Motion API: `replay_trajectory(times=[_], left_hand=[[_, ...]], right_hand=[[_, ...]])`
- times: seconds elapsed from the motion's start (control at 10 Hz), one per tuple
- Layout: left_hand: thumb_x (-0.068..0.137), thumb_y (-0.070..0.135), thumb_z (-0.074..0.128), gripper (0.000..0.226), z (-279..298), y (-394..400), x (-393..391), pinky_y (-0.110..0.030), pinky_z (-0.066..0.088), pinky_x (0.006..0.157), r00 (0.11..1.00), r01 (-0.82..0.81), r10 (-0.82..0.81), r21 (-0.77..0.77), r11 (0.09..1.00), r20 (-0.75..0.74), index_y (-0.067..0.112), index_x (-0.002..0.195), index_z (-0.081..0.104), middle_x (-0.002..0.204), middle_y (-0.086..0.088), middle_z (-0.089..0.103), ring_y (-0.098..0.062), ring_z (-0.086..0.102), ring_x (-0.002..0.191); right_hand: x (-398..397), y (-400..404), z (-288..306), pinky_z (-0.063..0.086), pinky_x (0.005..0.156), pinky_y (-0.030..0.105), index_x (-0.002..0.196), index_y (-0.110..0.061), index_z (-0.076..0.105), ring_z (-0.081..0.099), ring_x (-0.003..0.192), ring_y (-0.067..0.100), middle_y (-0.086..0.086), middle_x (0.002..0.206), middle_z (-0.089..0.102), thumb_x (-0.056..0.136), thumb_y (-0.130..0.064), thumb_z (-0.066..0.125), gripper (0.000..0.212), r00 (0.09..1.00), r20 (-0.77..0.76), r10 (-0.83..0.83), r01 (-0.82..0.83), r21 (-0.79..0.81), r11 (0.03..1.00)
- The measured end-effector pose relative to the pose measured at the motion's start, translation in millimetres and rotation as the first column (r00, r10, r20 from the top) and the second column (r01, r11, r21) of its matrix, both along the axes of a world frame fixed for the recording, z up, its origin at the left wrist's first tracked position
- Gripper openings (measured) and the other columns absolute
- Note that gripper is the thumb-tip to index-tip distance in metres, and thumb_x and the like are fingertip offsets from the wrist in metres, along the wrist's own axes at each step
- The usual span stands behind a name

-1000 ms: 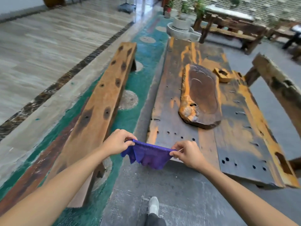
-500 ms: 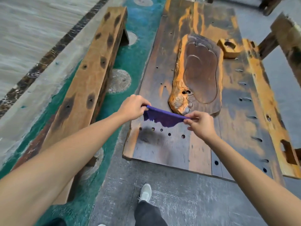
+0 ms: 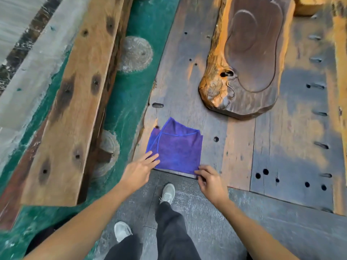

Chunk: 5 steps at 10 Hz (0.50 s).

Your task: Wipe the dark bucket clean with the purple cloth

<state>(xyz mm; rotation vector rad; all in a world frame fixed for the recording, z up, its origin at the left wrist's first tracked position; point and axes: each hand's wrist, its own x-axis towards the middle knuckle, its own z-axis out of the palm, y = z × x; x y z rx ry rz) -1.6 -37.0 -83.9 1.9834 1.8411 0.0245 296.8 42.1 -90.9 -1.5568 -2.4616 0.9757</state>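
purple cloths: one (image 3: 175, 150), lying flat on the table
wooden tables: one (image 3: 293, 147), weathered, bored with holes
wooden benches: one (image 3: 75, 102), left of the table
foot-shaped carved wooden trays: one (image 3: 249, 59), on the table
hands: two, left (image 3: 139, 170) and right (image 3: 211, 180)
shoes: two, pale, one (image 3: 168, 192) ahead of the other (image 3: 122, 231)
round stone discs in the green floor: two, one (image 3: 136, 53) far, one (image 3: 108, 151) near

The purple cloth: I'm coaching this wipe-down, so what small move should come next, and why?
Probably fold it in half. The purple cloth lies spread on the wooden table, the left hand pressing one near corner, the right hand pinching the other; no bucket shows.
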Motion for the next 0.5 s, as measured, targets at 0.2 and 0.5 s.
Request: replay_trajectory(times=[0.2, 0.5], left_hand=[[0.068, 0.013, 0.070, 0.069, 0, -21, 7, -0.046, 0.043, 0.109, 0.985, 0.059, -0.070, -0.069, 0.996, -0.156, 0.014, 0.136, 0.058, 0.147, -0.004, 0.052, -0.029, 0.047, 0.137], [0.089, 0.030, 0.042, 0.059, 42, 13, -7, -0.039, 0.021, 0.120, 0.990, 0.004, -0.011, -0.051, 0.999, -0.143, 0.029, 0.148, 0.042, 0.164, -0.001, 0.020, -0.024, 0.025, 0.149]], right_hand=[[12, -9, 2, 0.061, 0.078, 0.041, 0.123, -0.020, 0.074, 0.068, 0.108, 0.029, 0.000, 0.131, 0.069, 0.086, -0.005, 0.067, 0.041, 0.991, 0.101, 0.092, -0.097, 0.055, 0.994], [8, 12, 40, 0.051, 0.103, 0.040, 0.136, -0.020, 0.064, 0.057, 0.133, 0.029, 0.008, 0.150, 0.055, 0.096, -0.023, 0.061, 0.041, 0.998, 0.064, 0.000, -0.002, 0.031, 1.000]])
